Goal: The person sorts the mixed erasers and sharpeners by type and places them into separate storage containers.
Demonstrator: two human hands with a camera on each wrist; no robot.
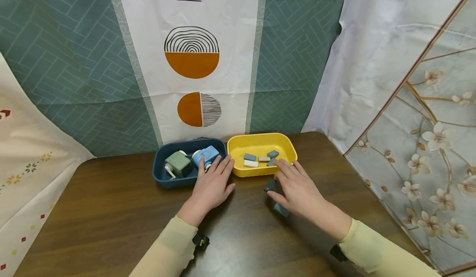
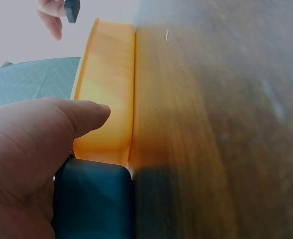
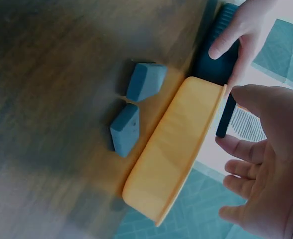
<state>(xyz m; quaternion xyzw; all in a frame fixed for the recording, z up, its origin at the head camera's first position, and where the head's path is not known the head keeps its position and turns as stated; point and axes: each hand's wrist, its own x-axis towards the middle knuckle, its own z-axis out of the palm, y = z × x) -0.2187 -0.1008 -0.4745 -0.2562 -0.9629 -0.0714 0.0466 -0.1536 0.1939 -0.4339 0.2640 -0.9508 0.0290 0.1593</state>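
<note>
My right hand (image 1: 297,188) pinches a dark eraser (image 3: 226,117) between thumb and index finger, above the table in front of the yellow tray (image 1: 262,173). Two blue-grey bevelled erasers (image 3: 147,82) lie on the wood below that hand; the head view shows one eraser (image 1: 281,210) partly hidden by it. Several small erasers (image 1: 251,163), white, blue and grey, sit inside the yellow tray. My left hand (image 1: 213,184) lies with fingers extended over the near right corner of the dark blue tray (image 1: 158,171). Inside that tray are a green crank sharpener (image 1: 179,163) and a blue one (image 1: 208,155).
Both trays stand side by side at the back of the brown wooden table (image 1: 122,219). Behind them hangs a patterned cloth (image 1: 204,103). A flowered sheet (image 1: 416,161) borders the right side, and a cream cloth (image 1: 29,157) the left.
</note>
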